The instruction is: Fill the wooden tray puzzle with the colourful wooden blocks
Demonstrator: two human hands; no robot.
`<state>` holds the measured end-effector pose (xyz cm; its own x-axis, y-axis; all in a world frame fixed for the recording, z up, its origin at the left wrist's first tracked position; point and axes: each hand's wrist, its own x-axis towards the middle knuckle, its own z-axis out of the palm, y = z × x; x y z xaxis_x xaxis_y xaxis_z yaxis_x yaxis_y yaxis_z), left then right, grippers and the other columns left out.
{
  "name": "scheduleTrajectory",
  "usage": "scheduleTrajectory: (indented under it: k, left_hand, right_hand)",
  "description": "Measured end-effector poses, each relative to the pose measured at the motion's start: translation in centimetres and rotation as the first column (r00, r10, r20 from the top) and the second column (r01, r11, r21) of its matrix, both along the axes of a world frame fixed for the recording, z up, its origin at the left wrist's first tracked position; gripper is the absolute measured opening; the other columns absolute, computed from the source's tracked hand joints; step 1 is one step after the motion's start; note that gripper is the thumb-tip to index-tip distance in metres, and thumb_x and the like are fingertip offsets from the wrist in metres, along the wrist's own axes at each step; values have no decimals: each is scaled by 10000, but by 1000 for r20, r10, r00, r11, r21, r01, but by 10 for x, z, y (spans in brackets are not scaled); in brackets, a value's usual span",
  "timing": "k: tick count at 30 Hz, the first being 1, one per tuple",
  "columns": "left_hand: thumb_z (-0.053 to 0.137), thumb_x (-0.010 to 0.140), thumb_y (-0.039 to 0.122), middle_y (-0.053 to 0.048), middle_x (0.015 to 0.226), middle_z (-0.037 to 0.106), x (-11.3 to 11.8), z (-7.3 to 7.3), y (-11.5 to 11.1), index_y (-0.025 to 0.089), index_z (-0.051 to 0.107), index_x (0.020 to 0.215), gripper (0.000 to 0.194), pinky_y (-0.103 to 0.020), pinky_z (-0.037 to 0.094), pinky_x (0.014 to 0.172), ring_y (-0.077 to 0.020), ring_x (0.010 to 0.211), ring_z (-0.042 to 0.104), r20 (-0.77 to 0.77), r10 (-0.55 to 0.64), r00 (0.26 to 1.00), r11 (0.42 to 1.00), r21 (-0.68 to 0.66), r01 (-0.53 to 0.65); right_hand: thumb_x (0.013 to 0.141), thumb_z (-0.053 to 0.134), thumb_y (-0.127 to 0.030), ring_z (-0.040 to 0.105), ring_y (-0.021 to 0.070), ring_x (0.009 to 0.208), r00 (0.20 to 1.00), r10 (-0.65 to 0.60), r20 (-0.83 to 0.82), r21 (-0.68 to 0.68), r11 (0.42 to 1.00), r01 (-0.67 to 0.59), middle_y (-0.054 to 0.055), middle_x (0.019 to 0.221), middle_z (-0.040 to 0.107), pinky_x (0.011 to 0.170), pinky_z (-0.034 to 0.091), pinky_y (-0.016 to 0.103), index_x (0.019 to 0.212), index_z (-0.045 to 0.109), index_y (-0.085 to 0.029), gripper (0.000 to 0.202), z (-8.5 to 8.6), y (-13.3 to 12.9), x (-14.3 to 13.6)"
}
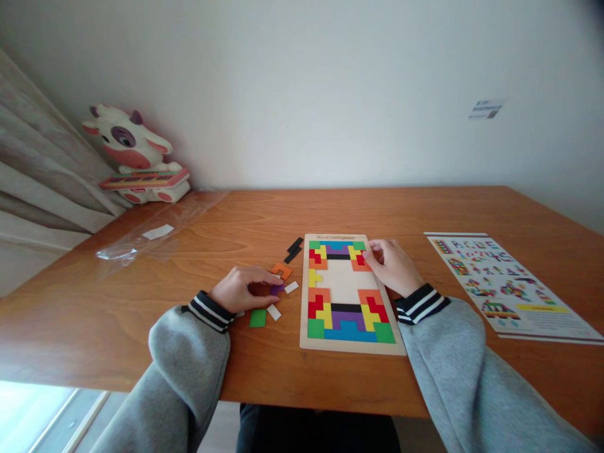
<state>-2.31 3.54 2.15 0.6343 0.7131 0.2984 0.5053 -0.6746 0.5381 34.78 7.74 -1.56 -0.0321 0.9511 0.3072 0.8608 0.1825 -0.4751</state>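
Observation:
A wooden puzzle board (349,348) lies on the table, with coloured block pieces fitted at its top and bottom and pale wood showing in the middle. A yellow piece (313,277) sits alone against its left side. My left hand (243,288) is left of the board, thumb and fingers closed about a purple puzzle piece (276,290), partly hidden. Around it lie an orange piece (282,271), two black pieces (293,250), a green square (257,318) and white pieces (292,287). My right hand (392,265) grips the board's upper right edge, thumb by a red piece.
A printed pattern sheet (514,286) lies to the right. At the back left stands a toy cow with a keyboard (141,157), and a clear plastic bag (160,242) lies before it. A curtain (42,170) hangs at the left; a wall (330,94) stands behind the table (264,371).

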Motion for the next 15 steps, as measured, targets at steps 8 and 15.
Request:
scheduleTrajectory:
  k: [8, 15]
  left_hand:
    - [685, 825, 246, -46, 957, 781, 5, -1, -4, 181, 753, 991, 191, -211, 628, 700, -160, 783, 750, 89, 49, 995, 999, -20, -47]
    - [650, 877, 269, -34, 920, 785, 5, -8, -1, 186, 753, 970, 161, -219, 626, 738, -161, 793, 753, 147, 150, 978, 986, 50, -159]
  right_hand:
    - [889, 536, -366, 648, 249, 900, 1000, 5, -10, 1, 1000, -5, 151, 1057, 640, 838, 534, 409, 1073, 625, -144, 302, 0, 0, -1]
    - [884, 531, -388, 640, 229, 834, 1000, 6, -21, 24, 1000, -5, 124, 1028, 649, 809, 535, 407, 1043, 625, -180, 278, -3, 2, 0]
